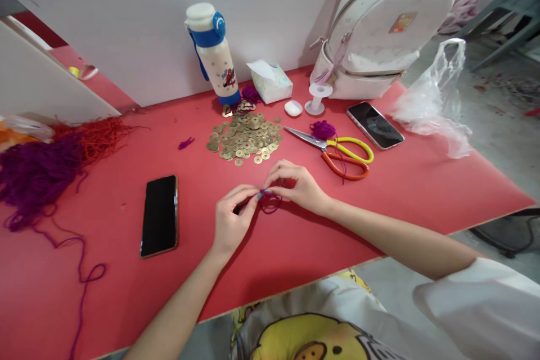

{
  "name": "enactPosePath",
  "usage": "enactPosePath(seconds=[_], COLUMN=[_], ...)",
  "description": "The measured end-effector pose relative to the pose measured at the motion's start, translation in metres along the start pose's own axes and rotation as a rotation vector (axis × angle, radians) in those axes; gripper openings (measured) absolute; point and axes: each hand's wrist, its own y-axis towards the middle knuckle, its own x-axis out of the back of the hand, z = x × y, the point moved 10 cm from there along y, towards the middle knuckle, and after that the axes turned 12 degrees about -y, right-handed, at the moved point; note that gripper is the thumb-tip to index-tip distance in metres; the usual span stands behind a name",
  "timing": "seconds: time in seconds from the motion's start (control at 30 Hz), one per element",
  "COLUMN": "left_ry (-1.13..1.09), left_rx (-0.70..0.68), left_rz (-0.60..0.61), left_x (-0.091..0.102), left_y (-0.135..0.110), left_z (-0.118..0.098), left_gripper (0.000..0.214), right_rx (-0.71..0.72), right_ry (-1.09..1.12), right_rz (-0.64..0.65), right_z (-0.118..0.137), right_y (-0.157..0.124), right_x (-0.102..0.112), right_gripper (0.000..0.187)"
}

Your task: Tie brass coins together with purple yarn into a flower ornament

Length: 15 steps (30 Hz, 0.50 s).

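My left hand (232, 219) and my right hand (297, 183) meet over the red table (379, 197), fingertips pinched together on a short loop of purple cord (269, 201). The cord hangs in a small loop just below the fingertips. Behind the hands lies a heap of several brass coins with holes (244, 138). Scissors with yellow and orange handles (337, 152) lie to the right of the coins, with a small wad of purple cord (323, 129) beside them.
A black phone (160, 215) lies left of my hands, another phone (374, 125) at the right. Purple and orange yarn bundles (37, 169) sprawl at the far left. Bottle (215, 56), tissue pack (270, 81), empty spool (317, 98), white backpack (379, 28), plastic bag (434, 101) stand behind.
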Motion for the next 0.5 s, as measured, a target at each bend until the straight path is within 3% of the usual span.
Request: enactPosePath(seconds=[0.5], left_ry=[0.071], left_rx=[-0.1], left_rz=[0.015], left_x=[-0.0009], left_y=[-0.0016], left_z=[-0.0094], left_gripper=[0.012], right_rx=[0.04], right_ry=[0.015], right_rz=[0.006], right_z=[0.0027], right_y=[0.0006], right_x=[0.001], right_gripper=[0.006])
